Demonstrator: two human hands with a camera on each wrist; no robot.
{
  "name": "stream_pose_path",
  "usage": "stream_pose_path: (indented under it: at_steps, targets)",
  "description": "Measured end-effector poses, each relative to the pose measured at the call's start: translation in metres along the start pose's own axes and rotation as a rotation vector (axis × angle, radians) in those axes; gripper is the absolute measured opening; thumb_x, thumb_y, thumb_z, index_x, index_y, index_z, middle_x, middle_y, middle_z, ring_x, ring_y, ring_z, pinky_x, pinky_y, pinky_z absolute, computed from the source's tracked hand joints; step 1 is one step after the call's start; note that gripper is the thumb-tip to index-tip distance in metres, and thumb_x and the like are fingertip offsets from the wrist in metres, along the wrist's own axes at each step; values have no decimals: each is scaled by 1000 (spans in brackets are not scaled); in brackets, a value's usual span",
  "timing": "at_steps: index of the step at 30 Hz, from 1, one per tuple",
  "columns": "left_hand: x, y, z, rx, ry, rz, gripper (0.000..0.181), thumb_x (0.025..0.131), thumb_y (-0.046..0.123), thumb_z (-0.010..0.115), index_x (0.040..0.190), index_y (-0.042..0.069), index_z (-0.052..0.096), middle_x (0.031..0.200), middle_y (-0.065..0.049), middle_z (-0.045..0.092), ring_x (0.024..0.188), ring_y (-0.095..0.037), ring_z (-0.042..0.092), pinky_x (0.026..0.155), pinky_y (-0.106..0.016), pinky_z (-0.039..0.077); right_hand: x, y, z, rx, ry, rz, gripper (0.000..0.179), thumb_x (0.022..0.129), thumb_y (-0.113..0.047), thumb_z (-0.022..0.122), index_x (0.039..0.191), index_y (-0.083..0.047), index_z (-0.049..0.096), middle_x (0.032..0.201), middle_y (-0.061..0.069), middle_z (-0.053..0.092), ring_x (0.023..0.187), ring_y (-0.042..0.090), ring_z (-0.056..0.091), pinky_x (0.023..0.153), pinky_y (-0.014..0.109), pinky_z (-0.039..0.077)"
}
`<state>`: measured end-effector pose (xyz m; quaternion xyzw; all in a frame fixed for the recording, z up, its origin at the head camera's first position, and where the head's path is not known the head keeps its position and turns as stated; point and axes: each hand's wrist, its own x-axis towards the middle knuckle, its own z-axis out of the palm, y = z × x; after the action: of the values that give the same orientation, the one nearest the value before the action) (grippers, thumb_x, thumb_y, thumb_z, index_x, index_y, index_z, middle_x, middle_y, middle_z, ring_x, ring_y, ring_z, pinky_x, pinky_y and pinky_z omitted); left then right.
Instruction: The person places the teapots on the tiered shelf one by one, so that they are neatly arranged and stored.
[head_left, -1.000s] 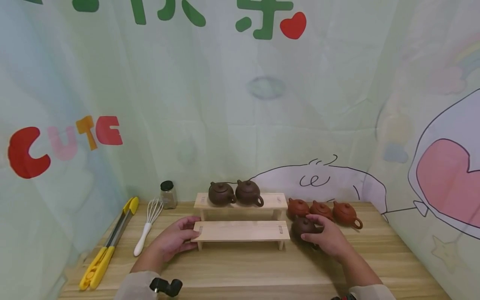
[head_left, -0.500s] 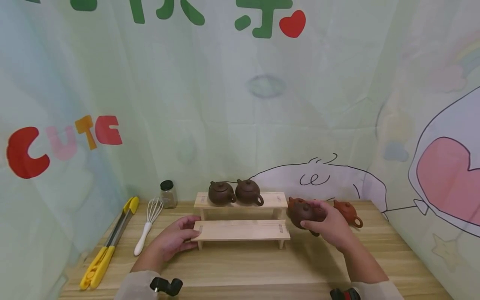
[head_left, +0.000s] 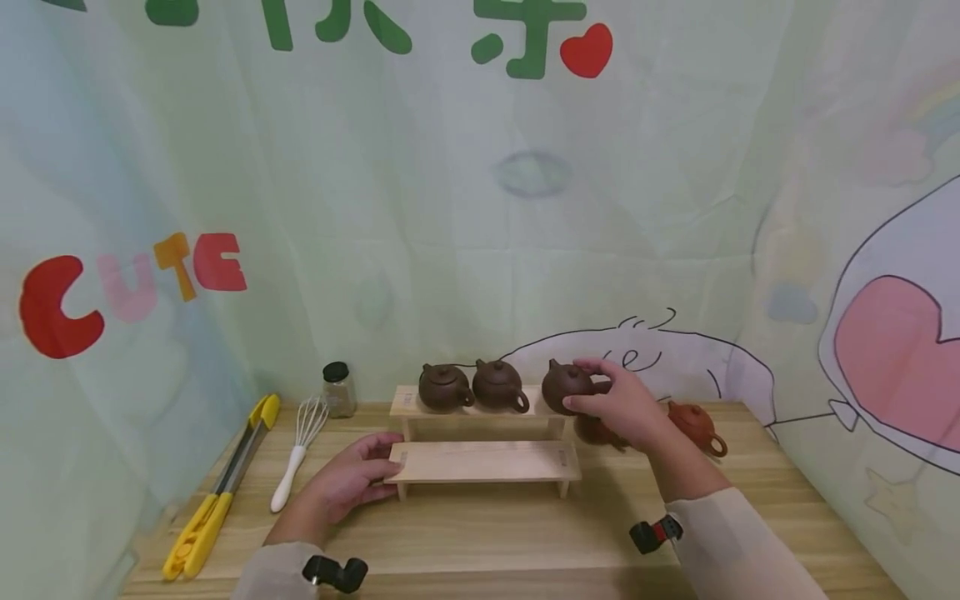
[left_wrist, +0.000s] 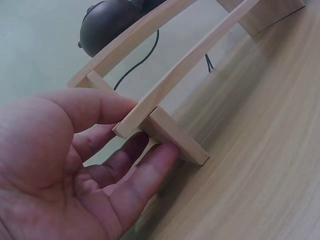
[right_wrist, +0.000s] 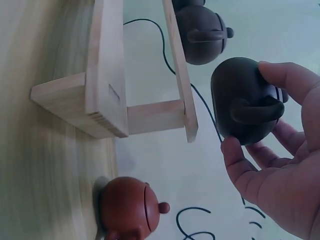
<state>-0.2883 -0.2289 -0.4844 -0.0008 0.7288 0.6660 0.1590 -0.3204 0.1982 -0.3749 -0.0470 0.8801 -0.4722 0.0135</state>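
Observation:
My right hand [head_left: 630, 410] grips a dark brown teapot [head_left: 564, 388] by its body, between thumb and fingers. The right wrist view shows this teapot [right_wrist: 242, 87] raised just off the upper board's right end, its handle toward the wrist. Two matching teapots, one on the left [head_left: 442, 389] and one beside it [head_left: 497, 386], sit on the upper tier of a two-step wooden stand [head_left: 483, 463]. At the lower tier's left end my left hand [head_left: 351, 479] pinches the board. In the left wrist view, fingertips [left_wrist: 167, 152] touch the leg under that board.
Reddish-brown teapots stand right of the stand: one in full view [head_left: 693, 427], another [head_left: 595, 432] partly behind the right hand. On the left lie a whisk [head_left: 296, 454] and yellow-handled tongs [head_left: 217, 492], near a black-lidded jar [head_left: 338, 392]. A printed curtain [head_left: 480, 250] hangs behind.
The right hand has lifted the dark teapot from the table beside the stand, carrying it up and left to the upper tier's right end. The left hand stays in place.

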Motion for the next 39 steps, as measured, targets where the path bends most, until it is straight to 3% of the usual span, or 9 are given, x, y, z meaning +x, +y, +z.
stream_pose_path:
  at_steps: [10,25,32,39]
  targets:
    - [1,-1,2,6,9,-6,63,100,12,72,156,5,45,157,-24,44,120,-24,67,97,-46,62,29,-9,17,-59,-29,-15,73,87,-37,89,152,-26,57,158,12,56,141,39,56,115,59,50]
    - [0,0,2,-2,19,-11,62,99,11,71,155,5,45,157,-24,44,118,-25,67,96,-45,62,35,-6,22,-40,-60,-15,73,89,-35,87,154,-25,55,162,15,51,147,42,51,119,61,46]
    - [0,0,2,0,16,-6,63,99,11,71,156,4,45,157,-25,44,119,-25,67,96,-45,63,23,-1,18,-50,-29,-27,77,94,-49,80,160,-26,48,166,10,48,151,42,49,119,62,46]
    - [0,0,3,-1,13,-12,62,99,11,70,156,4,45,158,-25,44,120,-26,67,97,-45,62,-11,14,2,22,9,-71,63,102,-50,70,156,-23,52,161,12,54,144,38,57,113,55,54]
